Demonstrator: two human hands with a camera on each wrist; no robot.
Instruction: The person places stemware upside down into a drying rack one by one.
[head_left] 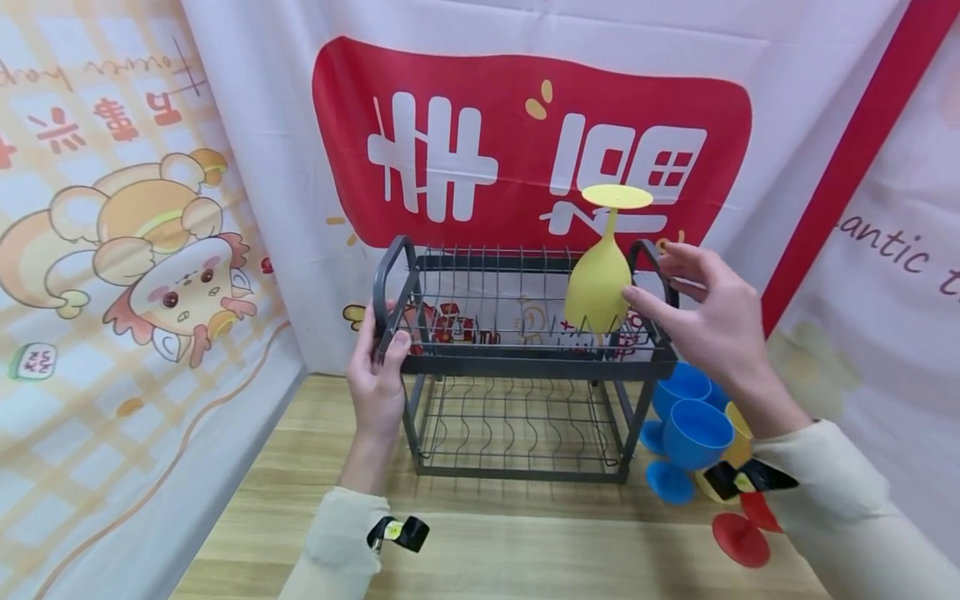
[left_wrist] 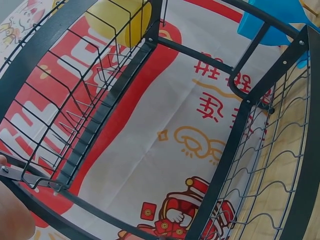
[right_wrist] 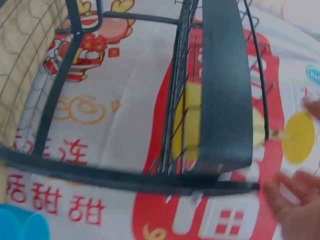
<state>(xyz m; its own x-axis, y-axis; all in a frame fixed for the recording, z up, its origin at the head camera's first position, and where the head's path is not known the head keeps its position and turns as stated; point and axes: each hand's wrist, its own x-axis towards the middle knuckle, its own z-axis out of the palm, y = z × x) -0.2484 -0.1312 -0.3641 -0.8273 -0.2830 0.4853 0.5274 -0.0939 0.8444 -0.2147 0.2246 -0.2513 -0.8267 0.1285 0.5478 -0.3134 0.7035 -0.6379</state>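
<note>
Nearest me are my pale sleeves (head_left: 333,533), each with a black band (head_left: 397,532) around it, above the wooden table (head_left: 487,542). On the right, partly hidden by my forearm, a red cup (head_left: 741,540) lies on its side, with blue cups (head_left: 699,433) and a second yellow cup (head_left: 738,435) standing just beyond it. My left hand (head_left: 378,383) grips the dark two-tier dish rack (head_left: 540,365) at its left end, thumb over the top rim, below the handle. My right hand (head_left: 712,308) is released, fingers apart, at the rack's right end; I cannot tell whether its thumb touches the yellow goblet (head_left: 600,287) beside it. That goblet is upside down at the right of the upper tier, its bowl down among the wires and its round foot on top, tilted slightly. Under it, the lower tier has wavy wires. Behind the rack hangs a white cloth (head_left: 465,25) with a big red patch (head_left: 517,92) and white lettering.
</note>
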